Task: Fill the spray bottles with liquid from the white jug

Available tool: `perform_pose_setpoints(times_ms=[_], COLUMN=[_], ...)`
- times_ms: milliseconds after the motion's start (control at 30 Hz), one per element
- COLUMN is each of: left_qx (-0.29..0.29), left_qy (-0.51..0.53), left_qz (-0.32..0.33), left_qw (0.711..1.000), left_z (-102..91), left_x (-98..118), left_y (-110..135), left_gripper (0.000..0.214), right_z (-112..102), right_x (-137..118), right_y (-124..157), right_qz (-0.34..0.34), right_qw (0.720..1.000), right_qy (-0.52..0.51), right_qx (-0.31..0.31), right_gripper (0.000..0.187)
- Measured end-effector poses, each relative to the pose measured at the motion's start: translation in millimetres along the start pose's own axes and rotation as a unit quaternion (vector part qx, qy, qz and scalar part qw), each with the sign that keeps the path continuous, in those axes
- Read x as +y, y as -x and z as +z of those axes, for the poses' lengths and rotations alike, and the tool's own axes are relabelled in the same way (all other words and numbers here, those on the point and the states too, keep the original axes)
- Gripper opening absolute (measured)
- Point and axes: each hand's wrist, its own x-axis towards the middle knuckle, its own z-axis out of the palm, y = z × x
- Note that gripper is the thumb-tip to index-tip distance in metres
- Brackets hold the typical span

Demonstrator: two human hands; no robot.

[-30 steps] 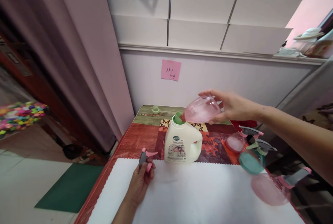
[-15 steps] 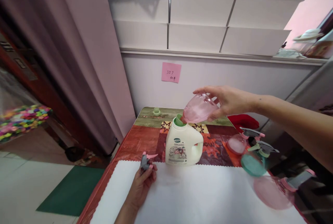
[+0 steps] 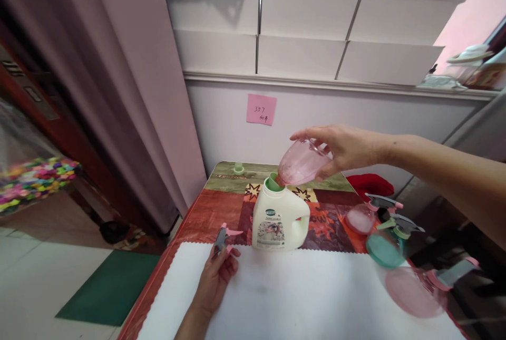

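My right hand [image 3: 343,147] grips a clear pink bottle [image 3: 300,163], tipped neck-down so its mouth meets the green opening of a white detergent jug [image 3: 279,219] standing on the table. My left hand [image 3: 219,272] rests on the white cloth [image 3: 300,298] near the table's left edge, closed around a grey and pink spray trigger head [image 3: 221,238] held upright.
Three spray bottles stand at the right: a pink one [image 3: 361,217], a teal one [image 3: 385,245] and a larger pink one [image 3: 415,290]. A small green cap [image 3: 238,168] lies at the far edge. A curtain hangs left; a pink note [image 3: 261,109] sticks on the wall.
My right hand has tilted the pink bottle a little steeper and drawn it slightly left over the jug's opening. My left hand has hardly moved.
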Motion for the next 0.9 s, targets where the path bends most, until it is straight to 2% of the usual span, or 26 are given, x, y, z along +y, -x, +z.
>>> perform_pose_setpoints(times_ms=[300, 500, 900], left_qx=[-0.007, 0.002, 0.002], left_qy=[0.005, 0.013, 0.027], left_qz=[-0.006, -0.006, -0.018], left_qw=[1.000, 1.000, 0.999], left_z=[0.8, -3.5, -7.9], left_x=[2.1, 0.4, 0.6], left_y=[2.8, 0.1, 0.2], left_gripper=[0.022, 0.021, 0.021], right_z=[-3.9, -8.3, 2.0], right_x=[-8.8, -18.6, -11.4], right_y=[-7.4, -10.5, 0.8], right_qz=[-0.041, -0.056, -0.042], right_qw=[0.998, 0.997, 0.998], right_qy=[0.043, 0.045, 0.015], right_qx=[0.018, 0.016, 0.046], right_gripper=[0.094, 0.079, 0.076])
